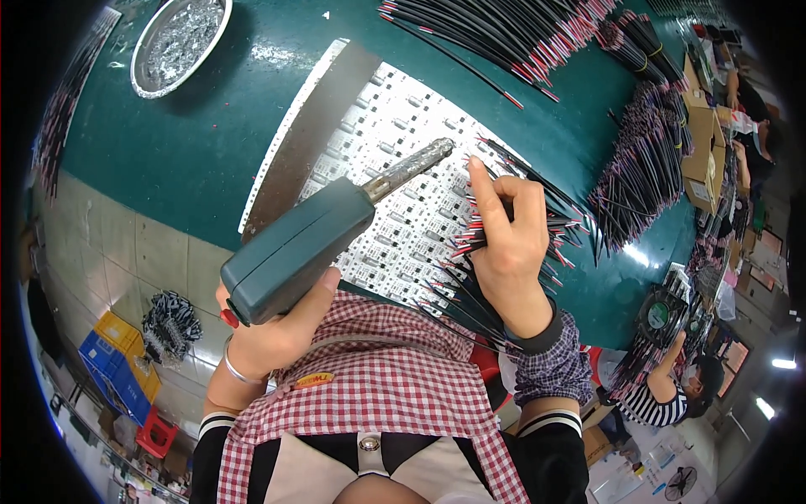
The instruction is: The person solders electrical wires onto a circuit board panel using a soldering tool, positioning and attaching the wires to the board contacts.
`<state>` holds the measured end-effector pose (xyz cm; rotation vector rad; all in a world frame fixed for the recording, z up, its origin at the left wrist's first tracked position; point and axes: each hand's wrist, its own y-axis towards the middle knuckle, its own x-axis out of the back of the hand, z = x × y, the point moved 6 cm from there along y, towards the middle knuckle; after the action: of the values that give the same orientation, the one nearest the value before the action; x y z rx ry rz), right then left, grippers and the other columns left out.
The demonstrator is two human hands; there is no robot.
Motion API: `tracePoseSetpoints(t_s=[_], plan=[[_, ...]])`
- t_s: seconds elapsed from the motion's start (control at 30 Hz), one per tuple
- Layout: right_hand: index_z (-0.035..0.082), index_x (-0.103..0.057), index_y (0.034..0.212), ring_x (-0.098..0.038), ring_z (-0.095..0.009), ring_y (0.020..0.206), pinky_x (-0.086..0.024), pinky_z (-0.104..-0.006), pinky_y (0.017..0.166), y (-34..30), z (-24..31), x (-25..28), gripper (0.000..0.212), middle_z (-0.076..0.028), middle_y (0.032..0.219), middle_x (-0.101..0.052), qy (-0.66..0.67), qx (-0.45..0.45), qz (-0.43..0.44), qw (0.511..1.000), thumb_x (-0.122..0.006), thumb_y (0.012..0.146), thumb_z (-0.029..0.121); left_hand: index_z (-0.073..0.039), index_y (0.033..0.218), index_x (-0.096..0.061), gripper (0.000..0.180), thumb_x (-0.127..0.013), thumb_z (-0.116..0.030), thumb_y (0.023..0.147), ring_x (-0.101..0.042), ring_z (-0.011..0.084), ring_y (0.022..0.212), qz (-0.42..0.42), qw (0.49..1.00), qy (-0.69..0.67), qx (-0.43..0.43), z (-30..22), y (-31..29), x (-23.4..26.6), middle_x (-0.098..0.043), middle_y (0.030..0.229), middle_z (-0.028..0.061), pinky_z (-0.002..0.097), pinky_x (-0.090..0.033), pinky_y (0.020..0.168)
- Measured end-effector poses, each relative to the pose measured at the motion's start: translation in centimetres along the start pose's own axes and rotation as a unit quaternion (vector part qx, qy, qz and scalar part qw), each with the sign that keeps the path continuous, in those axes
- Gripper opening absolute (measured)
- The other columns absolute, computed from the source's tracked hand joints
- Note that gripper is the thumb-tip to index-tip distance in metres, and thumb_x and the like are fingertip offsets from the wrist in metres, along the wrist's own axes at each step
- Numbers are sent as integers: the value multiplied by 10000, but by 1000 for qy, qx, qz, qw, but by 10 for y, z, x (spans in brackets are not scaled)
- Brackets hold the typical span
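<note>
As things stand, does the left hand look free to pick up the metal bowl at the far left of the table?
Probably not: the left hand is full, gripping the soldering gun, and the metal bowl sits far across the table.

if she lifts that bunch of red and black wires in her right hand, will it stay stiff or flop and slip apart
The wire bunch probably droops and spreads: its thin strands already fan out on both sides of the right hand. No tie shows on it, so single wires may slip free. It looks light for its bulk.

both hands raised: left hand [269,336] fist-closed, thumb up; right hand [508,239] curled, index finger extended forward.
</note>
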<state>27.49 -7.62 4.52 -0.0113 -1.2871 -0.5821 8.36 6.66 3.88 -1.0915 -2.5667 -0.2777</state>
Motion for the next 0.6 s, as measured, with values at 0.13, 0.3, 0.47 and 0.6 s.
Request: tracePoseSetpoints(t_s=[0.13, 0.3, 0.47, 0.6], plan=[[-20, -719, 1065, -605, -286, 772, -502, -366, 654, 2, -1, -1, 618, -114, 859, -604, 29, 28, -57, 998, -552, 485, -150, -13, 893, -737, 159, -784, -12, 742, -693, 219, 675, 27, 989, 98, -109, -6, 0, -2, -710, 860, 100, 296, -540, 611], [-21, -717, 1063, -601, -280, 765, -502, -365, 654, 3, 0, -3, 606, -108, 865, -613, 9, 31, -52, 998, -552, 492, -138, 3, 885, -726, 160, -769, -2, 731, -681, 227, 660, 18, 998, -44, 31, 5, 3, -3, -705, 840, 107, 309, -536, 620], [-20, -716, 1059, -605, -283, 767, -505, -369, 659, 4, 1, -4, 598, -116, 878, -622, 0, 27, -35, 999, -550, 497, -139, 24, 888, -715, 168, -761, 9, 727, -679, 230, 679, 14, 996, -81, 15, 5, 6, -7, -702, 858, 129, 307, -535, 635], [-3, -717, 1042, -613, -258, 768, -494, -351, 635, 3, 0, -4, 495, -102, 873, -625, -11, 33, -46, 998, -596, 570, -89, 25, 887, -714, 172, -762, 14, 722, -681, 231, 687, 25, 998, -62, 3, 3, 7, -7, -702, 863, 130, 308, -536, 640]])
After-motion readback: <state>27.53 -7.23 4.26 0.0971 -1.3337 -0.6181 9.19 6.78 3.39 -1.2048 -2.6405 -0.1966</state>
